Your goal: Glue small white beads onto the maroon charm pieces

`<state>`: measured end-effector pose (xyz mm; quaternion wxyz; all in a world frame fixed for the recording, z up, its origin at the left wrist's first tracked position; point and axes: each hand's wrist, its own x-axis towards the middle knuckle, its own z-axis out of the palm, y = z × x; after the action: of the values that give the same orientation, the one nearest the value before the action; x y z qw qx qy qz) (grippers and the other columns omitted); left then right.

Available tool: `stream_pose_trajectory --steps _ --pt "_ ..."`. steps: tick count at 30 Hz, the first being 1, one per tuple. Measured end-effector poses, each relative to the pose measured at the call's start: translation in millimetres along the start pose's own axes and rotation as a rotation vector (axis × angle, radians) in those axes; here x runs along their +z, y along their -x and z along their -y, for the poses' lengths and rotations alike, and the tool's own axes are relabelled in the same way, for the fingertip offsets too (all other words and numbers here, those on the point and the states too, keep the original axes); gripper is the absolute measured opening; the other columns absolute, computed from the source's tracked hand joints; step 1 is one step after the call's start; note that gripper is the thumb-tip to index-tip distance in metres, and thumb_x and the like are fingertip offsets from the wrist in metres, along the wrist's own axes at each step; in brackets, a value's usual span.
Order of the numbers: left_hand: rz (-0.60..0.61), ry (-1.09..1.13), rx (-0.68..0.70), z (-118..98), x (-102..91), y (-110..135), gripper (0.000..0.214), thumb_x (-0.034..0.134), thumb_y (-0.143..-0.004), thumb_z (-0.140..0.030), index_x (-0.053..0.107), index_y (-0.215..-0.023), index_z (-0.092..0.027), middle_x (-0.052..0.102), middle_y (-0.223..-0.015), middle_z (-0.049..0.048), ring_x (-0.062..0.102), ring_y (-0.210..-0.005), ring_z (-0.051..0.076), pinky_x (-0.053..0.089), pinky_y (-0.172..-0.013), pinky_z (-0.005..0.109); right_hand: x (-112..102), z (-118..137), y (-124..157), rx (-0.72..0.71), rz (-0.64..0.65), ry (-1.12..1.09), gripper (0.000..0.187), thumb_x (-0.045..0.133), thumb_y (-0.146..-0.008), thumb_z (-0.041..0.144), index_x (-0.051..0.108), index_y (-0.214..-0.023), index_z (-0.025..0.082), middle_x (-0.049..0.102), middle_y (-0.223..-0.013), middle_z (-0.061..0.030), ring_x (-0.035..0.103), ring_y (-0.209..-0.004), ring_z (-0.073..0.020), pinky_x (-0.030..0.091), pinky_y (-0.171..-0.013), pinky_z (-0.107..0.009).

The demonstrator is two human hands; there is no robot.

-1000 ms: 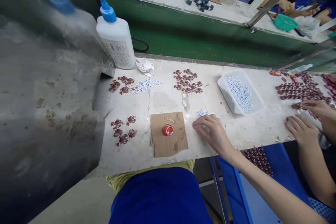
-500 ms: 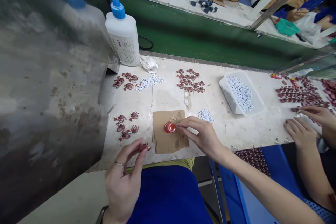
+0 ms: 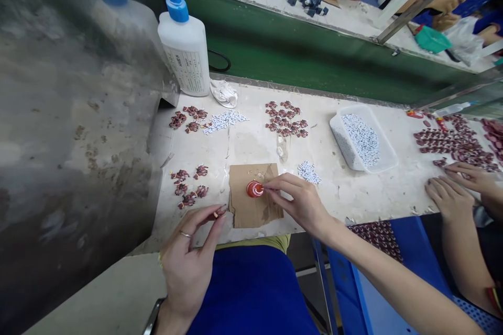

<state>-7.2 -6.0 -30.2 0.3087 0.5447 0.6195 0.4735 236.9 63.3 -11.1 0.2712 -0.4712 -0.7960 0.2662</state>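
Observation:
My left hand (image 3: 190, 256), with a ring on one finger, pinches a small brown figure piece (image 3: 219, 213) just left of the cardboard; the fingertips hide most of it. My right hand (image 3: 302, 201) is closed in a pinch at the rim of a small red container (image 3: 254, 189). Whatever lies between those fingertips is too small to make out. Under the container is a torn piece of brown cardboard (image 3: 255, 214). More brown figure pieces (image 3: 188, 199) lie in a loose group left of the cardboard. A little heap of small white pieces (image 3: 308, 172) is beyond my right hand.
A white bottle with blue nozzle (image 3: 186, 57) stands at the back left by a metal panel (image 3: 78, 141). A clear plastic tub (image 3: 387, 157) holds white pieces. Further brown pieces (image 3: 286, 120) lie behind the cardboard. At the right, a co-worker's hands (image 3: 451, 199) work beside many brown parts.
My left hand has shifted slightly right and up, and the brown piece has turned between its fingertips. My right hand has stayed at the red container.

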Motion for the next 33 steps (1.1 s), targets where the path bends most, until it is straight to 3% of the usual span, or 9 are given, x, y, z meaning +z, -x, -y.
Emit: stream_pose_trajectory --steps 2,6,9,13,19,27,33 --pt "0.019 -0.042 0.093 0 -1.0 -2 0.028 0.071 -0.09 -0.014 0.072 -0.114 -0.029 0.073 -0.109 -0.0039 0.069 -0.104 0.007 0.055 -0.103 0.017 0 -1 0 -0.007 0.002 0.004 0.014 0.062 -0.102 0.017 0.072 -0.111 0.022 0.077 -0.106 -0.0062 0.073 -0.094 -0.0192 0.061 -0.082 -0.035" --pt "0.055 -0.128 0.244 -5 -2.4 -8 0.045 0.066 -0.091 -0.006 0.067 -0.131 -0.028 0.067 -0.115 0.001 0.066 -0.108 0.007 0.053 -0.104 0.017 -2 0 -1 0.005 0.017 0.001 0.015 0.062 -0.102 0.017 0.072 -0.111 0.022 0.077 -0.106 -0.0065 0.072 -0.093 -0.0197 0.06 -0.08 -0.036" --pt "0.058 -0.071 0.225 -10 0.2 -10 0.047 0.071 -0.088 -0.006 0.068 -0.129 -0.029 0.067 -0.111 0.0005 0.067 -0.103 0.007 0.056 -0.098 0.02 -7 7 -3 0.062 0.01 -0.071 0.015 0.064 -0.1 0.014 0.074 -0.108 0.022 0.077 -0.103 -0.0048 0.071 -0.092 -0.0188 0.059 -0.079 -0.035" --pt "0.063 0.032 0.213 -18 4.4 -9 0.04 0.077 -0.082 -0.004 0.072 -0.113 -0.029 0.073 -0.105 -0.0052 0.07 -0.096 0.006 0.059 -0.095 0.019 -16 29 -5 0.134 -0.006 -0.258 0.016 0.067 -0.097 0.012 0.076 -0.103 0.024 0.078 -0.101 -0.0023 0.072 -0.091 -0.0168 0.058 -0.079 -0.033" --pt "0.108 0.139 0.107 -32 4.9 -8 0.029 0.078 -0.083 -0.009 0.074 -0.104 -0.028 0.078 -0.101 -0.0092 0.075 -0.091 0.006 0.062 -0.095 0.014 -21 63 -6 0.103 -0.018 -0.493 0.012 0.072 -0.093 0.012 0.078 -0.1 0.019 0.077 -0.092 -0.0043 0.073 -0.084 -0.0165 0.06 -0.073 -0.032" --pt "0.139 0.192 0.085 -37 4.3 -11 0.031 0.077 -0.084 -0.01 0.074 -0.106 -0.031 0.077 -0.103 -0.0128 0.074 -0.091 0.002 0.061 -0.094 0.009 -22 71 -7 0.07 0.035 -0.482 0.011 0.07 -0.095 0.012 0.077 -0.104 0.013 0.078 -0.094 -0.0089 0.073 -0.085 -0.0183 0.061 -0.076 -0.033" --pt "0.144 0.187 0.075 -32 5.0 -7 0.031 0.078 -0.083 -0.01 0.074 -0.106 -0.031 0.077 -0.102 -0.011 0.075 -0.091 0.004 0.062 -0.095 0.012 -19 68 -6 0.047 0.067 -0.408 0.012 0.068 -0.098 0.015 0.076 -0.107 0.016 0.077 -0.095 -0.008 0.073 -0.084 -0.0188 0.062 -0.073 -0.033"
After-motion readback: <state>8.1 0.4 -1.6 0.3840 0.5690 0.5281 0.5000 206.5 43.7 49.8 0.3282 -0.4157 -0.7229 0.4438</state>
